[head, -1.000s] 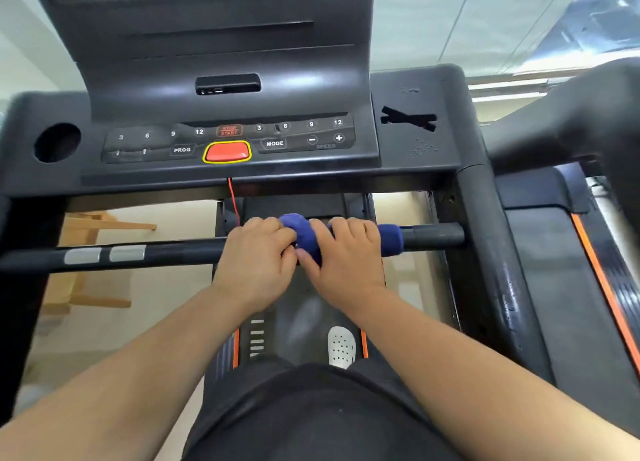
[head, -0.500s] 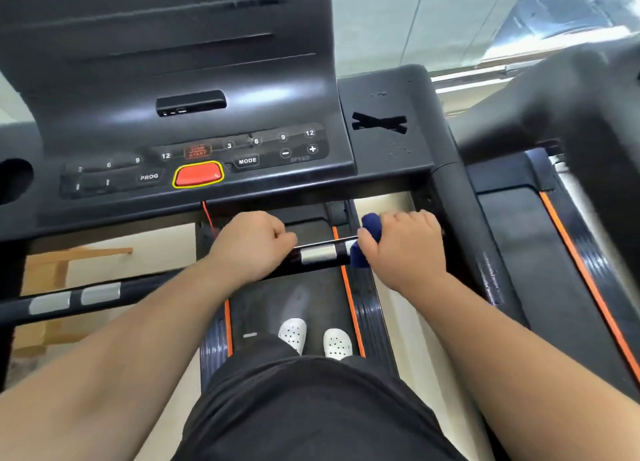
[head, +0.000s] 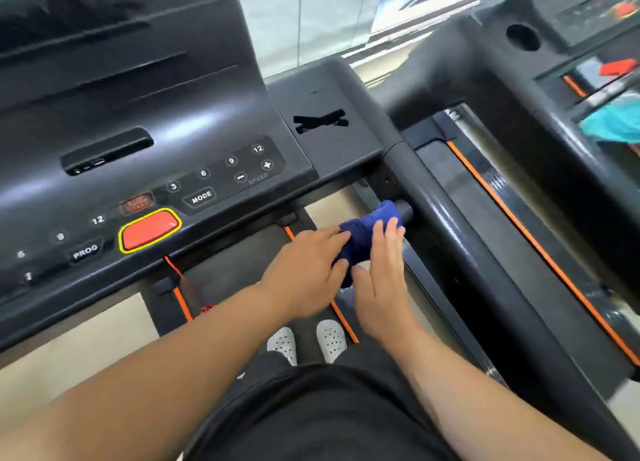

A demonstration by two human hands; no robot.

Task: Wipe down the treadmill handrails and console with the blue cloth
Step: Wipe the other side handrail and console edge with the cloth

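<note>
The blue cloth (head: 363,233) is bunched around the right end of the black crossbar (head: 405,209), right where the bar meets the right handrail (head: 460,238). My left hand (head: 304,270) grips the cloth's left part from the side. My right hand (head: 381,280) lies over the cloth's right side with its fingers stretched along it. The black console (head: 156,131), with its buttons and a red stop key (head: 149,230), stretches above and to the left of both hands. Most of the crossbar is hidden under my hands and the cloth.
A second black treadmill (head: 554,114) stands close on the right with a teal rag (head: 616,124) on it. A red safety cord (head: 183,280) hangs below the console. My white shoes (head: 304,342) stand on the belt (head: 235,263) under the hands.
My right hand slid the cloth along the crossbar to its right end. My left hand let go of the bare bar and came over to the cloth. My view swung right.
</note>
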